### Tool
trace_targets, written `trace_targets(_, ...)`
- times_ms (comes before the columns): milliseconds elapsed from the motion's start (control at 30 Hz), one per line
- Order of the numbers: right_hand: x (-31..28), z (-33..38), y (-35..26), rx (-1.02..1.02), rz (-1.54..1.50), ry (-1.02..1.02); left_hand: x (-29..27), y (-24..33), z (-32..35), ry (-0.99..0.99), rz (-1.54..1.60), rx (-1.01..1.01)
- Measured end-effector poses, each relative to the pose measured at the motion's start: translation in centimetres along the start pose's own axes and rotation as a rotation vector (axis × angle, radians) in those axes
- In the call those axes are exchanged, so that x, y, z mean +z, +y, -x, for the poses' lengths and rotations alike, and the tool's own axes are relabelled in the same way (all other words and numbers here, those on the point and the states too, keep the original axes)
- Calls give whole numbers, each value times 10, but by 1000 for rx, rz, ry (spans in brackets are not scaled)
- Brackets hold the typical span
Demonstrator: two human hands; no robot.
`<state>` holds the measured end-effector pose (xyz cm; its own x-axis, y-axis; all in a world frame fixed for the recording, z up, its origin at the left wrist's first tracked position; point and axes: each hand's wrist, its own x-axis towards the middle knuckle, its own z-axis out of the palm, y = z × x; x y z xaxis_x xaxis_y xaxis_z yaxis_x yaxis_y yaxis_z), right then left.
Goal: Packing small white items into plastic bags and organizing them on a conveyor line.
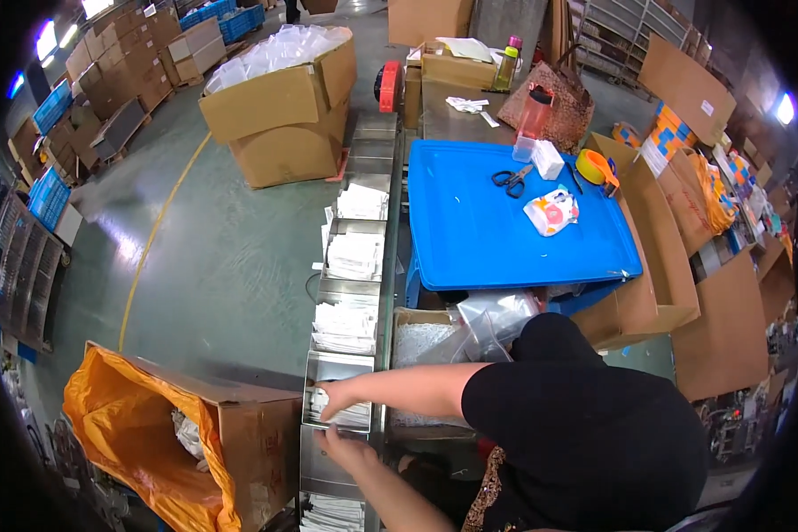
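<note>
My right grip [337, 395] touches white papers [357, 416], my left grip [350, 450] is by their tray [341, 367]'s edge. Pinching, I can't tell. A packet [551, 214]'s print is illegible.

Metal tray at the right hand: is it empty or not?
The metal tray is not empty: white strips lie inside, beside the right hand. Whether it is full, I cannot tell.

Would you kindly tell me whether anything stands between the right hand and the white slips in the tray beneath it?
Nothing visible does: the right hand reaches into the open-topped tray, right over the white slips.
</note>
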<state>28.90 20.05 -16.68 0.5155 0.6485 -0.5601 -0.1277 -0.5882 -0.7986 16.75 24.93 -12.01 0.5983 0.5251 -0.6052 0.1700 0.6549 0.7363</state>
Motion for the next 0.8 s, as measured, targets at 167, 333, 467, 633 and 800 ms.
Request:
trace_targets(167,-11,7,-2,38,-183,-63,10,-8,-12,-35,29,44)
trace_targets(333,-10,16,-24,24,-25,-286,3,-17,-21,-23,120,104)
trace_targets(467,-2,6,-13,-5,-19,-221,3,-21,-25,-104,189,125)
trace_targets(633,0,-10,10,46,-464,-134,6,-23,-26,-158,212,77)
trace_targets(800,-12,68,-35,-165,-589,-229,4,-6,7,-325,174,131)
